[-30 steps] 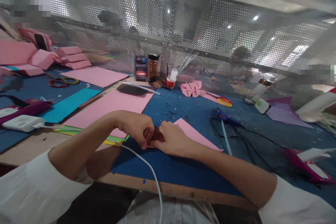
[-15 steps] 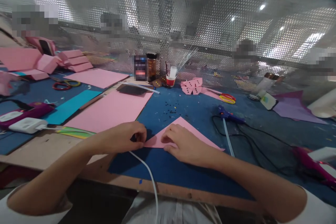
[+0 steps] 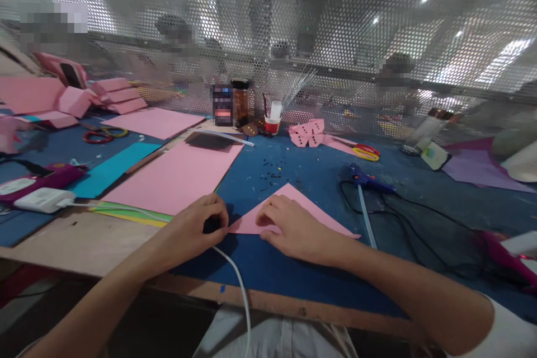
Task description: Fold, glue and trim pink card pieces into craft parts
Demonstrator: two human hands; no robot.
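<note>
A folded pink sheet of paper lies on the blue mat as a flat triangle, its point away from me and its long edge toward me. At its left corner my left hand is closed, thumb and fingertips pinching the tip. My right hand rests on the middle of the triangle, fingers curved and thumb apart from them, holding nothing. A white cable runs beneath my left hand and over the table's front edge.
Left lie a larger pink sheet, a blue strip and a white charger. A blue glue gun with a black cord is at right. Scissors, a pink paper butterfly and a red-white cup stand behind.
The left forearm has swung lower and nearer me, while its fingers stay at the paper's corner. My right hand and the paper keep their places, and the view has shifted slightly.
</note>
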